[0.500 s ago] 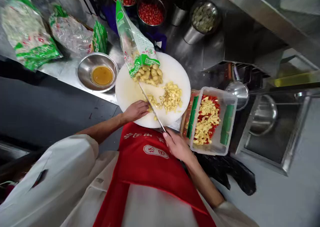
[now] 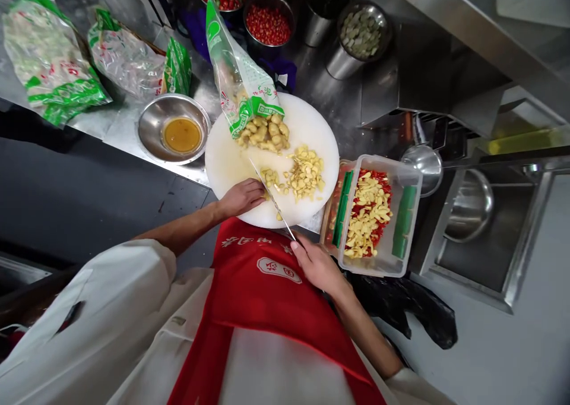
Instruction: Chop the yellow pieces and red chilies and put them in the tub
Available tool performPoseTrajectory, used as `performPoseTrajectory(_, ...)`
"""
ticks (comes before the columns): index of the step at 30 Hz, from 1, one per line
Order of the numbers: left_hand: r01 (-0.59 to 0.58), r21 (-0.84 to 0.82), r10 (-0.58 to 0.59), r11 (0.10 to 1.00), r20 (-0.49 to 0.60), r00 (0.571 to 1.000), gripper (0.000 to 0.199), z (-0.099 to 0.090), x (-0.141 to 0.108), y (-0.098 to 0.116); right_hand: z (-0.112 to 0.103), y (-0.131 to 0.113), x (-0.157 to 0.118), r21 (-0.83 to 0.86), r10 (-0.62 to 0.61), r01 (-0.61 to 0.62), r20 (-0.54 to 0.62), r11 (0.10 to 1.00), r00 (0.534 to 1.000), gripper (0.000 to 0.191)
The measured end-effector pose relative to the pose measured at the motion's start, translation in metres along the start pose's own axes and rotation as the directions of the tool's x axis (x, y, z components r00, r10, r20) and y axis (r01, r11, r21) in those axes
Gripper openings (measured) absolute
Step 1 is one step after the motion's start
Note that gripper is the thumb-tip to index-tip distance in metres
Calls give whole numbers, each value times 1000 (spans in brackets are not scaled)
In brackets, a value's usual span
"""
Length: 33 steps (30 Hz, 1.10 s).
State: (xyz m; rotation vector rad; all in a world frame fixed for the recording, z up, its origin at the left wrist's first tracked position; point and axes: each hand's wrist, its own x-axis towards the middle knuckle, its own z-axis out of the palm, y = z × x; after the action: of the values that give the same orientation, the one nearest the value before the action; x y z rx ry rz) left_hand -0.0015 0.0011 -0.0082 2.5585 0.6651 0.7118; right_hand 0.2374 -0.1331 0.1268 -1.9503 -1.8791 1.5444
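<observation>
My right hand (image 2: 316,262) is closed round the handle of a knife (image 2: 272,200), its blade slanting across the round white cutting board (image 2: 222,155). Just left of the blade, my left hand (image 2: 244,196) rests with curled fingers on a piece of ginger (image 2: 266,195), mostly hidden under the fingertips. Sliced ginger (image 2: 306,172) lies in a heap to the right of the blade. At the back of the board, whole ginger pieces (image 2: 265,133) spill from the mouth of a green and white plastic bag (image 2: 243,75).
A clear plastic bin (image 2: 409,173) with sliced ginger over red peppers stands right of the board. On the left are a steel bowl (image 2: 149,126) of brown liquid and two plastic bags (image 2: 57,54). Pots with chopped red peppers (image 2: 269,25) stand behind; a sink (image 2: 476,262) is far right.
The knife blade has shifted slightly, its tip a little lower and farther right. A small ginger piece beside the blade has moved toward me. My left hand has hardly moved.
</observation>
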Motion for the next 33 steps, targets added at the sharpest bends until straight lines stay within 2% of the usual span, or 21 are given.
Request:
performPoseTrajectory(5, -6, -23, 5, 1000, -5, 1000, 19, -5, 0, 0, 3, -3, 17, 29, -53, 54, -41, 998, 998, 49)
performPoseTrajectory(10, -22, -27, 23, 999, 30, 999, 20, -10, 0, 1, -2, -5, 3, 23, -10, 10, 5, 1000, 1000, 49)
performPoseTrajectory(15, 5, -59, -3, 998, 29, 1000, 19, -8, -2, -1, 2, -7, 16, 6, -36, 36, -29, 999, 999, 48)
performPoseTrajectory(21, 5, -38, -4, 999, 26, 1000, 19, -5, -3, -1, -4, -5, 7, 45, -24, 22, 26, 999, 999, 48)
performPoseTrajectory(26, 6, -22, -6, 1000, 3, 1000, 20, -5, -3, 0, -1, -6, 22, 31, -70, 71, -41, 997, 997, 47)
performPoseTrajectory(30, 7, 6, -7, 1000, -1, 1000, 20, -7, -3, 3, -8, -7, 9, 59, -28, 26, 36, 998, 999, 48)
performPoseTrajectory(33, 7, -6, -7, 1000, 1, 1000, 21, -7, -3, 3, -4, -6, 11, 33, -31, 31, 22, 999, 999, 47)
